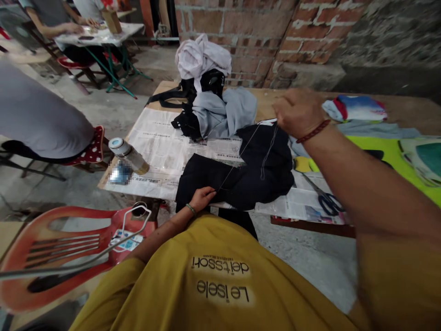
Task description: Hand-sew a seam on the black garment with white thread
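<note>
Left hand (202, 198) pinches the near edge of the black cloth (272, 177), which lies rumpled on the newspaper-covered worktop (265, 105); right hand (298, 110) is raised with fingers closed, thread (248, 141) running from it towards the left hand; any needle is too small to tell. Grey cloth (241, 108) is bunched just behind, white cloth (203, 57) beyond; scissors (329, 203) lie to the right, beside the right forearm, which blocks part of the worktop; bottle (136, 161) stands left, near the corner; an orange-red chair (69, 212) stands beside the left arm.
</note>
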The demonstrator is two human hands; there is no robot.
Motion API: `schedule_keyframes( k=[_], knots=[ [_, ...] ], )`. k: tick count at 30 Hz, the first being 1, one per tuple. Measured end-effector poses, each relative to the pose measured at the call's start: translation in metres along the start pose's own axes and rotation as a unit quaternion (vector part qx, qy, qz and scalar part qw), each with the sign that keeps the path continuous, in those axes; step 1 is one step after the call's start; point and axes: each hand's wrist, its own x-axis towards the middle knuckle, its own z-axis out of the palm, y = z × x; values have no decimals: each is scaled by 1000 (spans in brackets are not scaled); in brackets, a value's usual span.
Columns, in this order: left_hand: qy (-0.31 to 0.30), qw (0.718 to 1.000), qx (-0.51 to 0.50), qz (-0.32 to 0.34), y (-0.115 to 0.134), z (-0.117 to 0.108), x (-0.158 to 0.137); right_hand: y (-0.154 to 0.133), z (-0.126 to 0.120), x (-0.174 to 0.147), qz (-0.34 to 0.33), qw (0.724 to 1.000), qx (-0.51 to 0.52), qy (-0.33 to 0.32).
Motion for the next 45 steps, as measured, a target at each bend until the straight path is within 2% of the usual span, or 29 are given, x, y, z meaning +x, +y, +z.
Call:
schedule_keyframes(
  k=[3,7,14,16,18,20,21,23,25,27,29,31,34,37,40,42,45],
  knots=[
    [-1,1000,-2,1,-1,1,0,27,-12,6,21,998,-50,-26],
    [3,1000,-3,-6,-1,2,0,57,-20,11,15,997,-70,-19],
    [0,1000,-7,0,-2,1,0,84,-26,8,39,996,-78,4],
    [2,1000,-3,-3,-2,1,0,92,-14,7,54,996,-72,-5],
    [1,1000,1,-3,-2,1,0,103,9,6,95,993,-61,-22],
    [1,1000,2,0,-2,0,-1,111,38,3,132,988,-39,-75],
    [1,1000,2,2,-1,0,-1,111,50,0,128,985,-17,-116],
    [3,1000,0,3,-1,0,-1,93,66,-14,117,981,51,-147],
    [2,1000,1,3,-1,0,-1,49,66,-38,115,979,151,-79],
    [2,1000,3,6,-2,0,-1,-15,55,-70,109,960,259,-18],
    [3,1000,3,9,-3,0,-1,-86,46,-107,74,936,342,-38],
    [3,1000,6,12,-2,0,-2,-148,45,-140,69,925,368,-70],
    [-27,997,65,39,4,-2,-6,-206,60,-174,92,924,357,-97],
    [-79,971,208,85,12,-7,-10,-219,78,-192,154,918,359,-65],
    [-110,929,337,109,21,-20,-13,-203,87,-200,210,912,352,-25],
    [-93,908,391,117,28,-32,-13,-186,87,-204,232,912,338,2],
    [-17,892,435,125,36,-50,-12,-169,88,-213,267,907,323,43]
  ],
)
